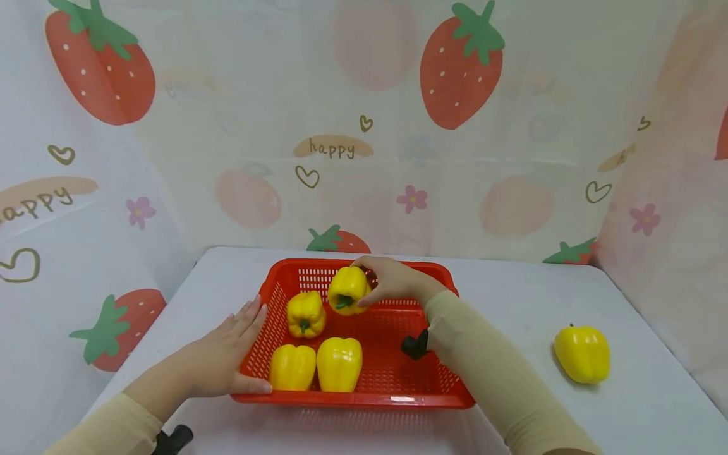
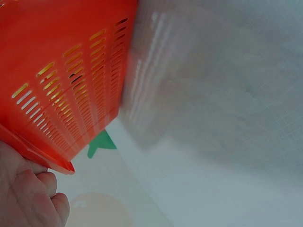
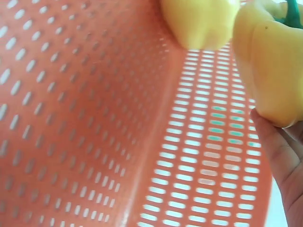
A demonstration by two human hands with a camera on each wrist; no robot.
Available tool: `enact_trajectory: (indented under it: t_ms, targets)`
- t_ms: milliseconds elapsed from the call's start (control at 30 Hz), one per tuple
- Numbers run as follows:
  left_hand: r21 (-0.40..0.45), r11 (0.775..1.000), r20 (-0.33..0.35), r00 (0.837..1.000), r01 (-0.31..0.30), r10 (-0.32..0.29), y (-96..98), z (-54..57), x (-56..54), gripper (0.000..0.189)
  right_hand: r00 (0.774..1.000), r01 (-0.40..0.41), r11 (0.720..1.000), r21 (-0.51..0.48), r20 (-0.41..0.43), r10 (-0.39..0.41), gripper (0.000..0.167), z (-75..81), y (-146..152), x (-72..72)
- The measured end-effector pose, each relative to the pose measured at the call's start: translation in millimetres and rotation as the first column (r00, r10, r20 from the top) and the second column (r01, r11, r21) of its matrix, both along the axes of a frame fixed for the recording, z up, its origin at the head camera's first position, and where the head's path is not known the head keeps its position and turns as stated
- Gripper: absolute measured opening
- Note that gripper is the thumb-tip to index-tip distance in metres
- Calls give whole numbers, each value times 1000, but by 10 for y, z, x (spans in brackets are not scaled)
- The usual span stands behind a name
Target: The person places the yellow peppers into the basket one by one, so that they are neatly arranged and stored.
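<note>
A red plastic basket (image 1: pixel 392 399) with slotted walls stands on the white table. Inside, toward its left, sit three yellow bell peppers: one farther back (image 1: pixel 306 315) and two along the near wall, a left one (image 1: pixel 292 368) and a right one (image 1: pixel 339 364). My right hand (image 1: pixel 392 279) grips another yellow bell pepper (image 1: pixel 347 287) by its side near the back wall, its green stem facing me; the right wrist view shows this pepper (image 3: pixel 270 66) above the basket floor. My left hand (image 1: pixel 224 354) rests on the basket's left rim, fingers extended along it, thumb at the near corner.
One more yellow bell pepper (image 1: pixel 582 354) lies on the white table (image 1: pixel 512 303) to the right of the basket. Cloth walls (image 1: pixel 375 196) printed with strawberries, hearts and lettering enclose the table at the back and both sides.
</note>
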State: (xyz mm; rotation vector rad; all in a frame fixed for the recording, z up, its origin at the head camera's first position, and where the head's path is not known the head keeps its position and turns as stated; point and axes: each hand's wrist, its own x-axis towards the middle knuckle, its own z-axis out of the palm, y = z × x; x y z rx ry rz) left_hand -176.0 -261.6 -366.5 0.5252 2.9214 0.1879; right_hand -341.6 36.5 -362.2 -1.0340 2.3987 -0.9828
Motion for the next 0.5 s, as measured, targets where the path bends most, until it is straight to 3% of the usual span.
enact_trajectory:
  t_ms: [500]
  targets:
    - [-5, 1000, -21, 1000, 12, -12, -39, -68, -25, 123, 1000, -14, 992, 121, 17, 12, 60, -134, -130, -37]
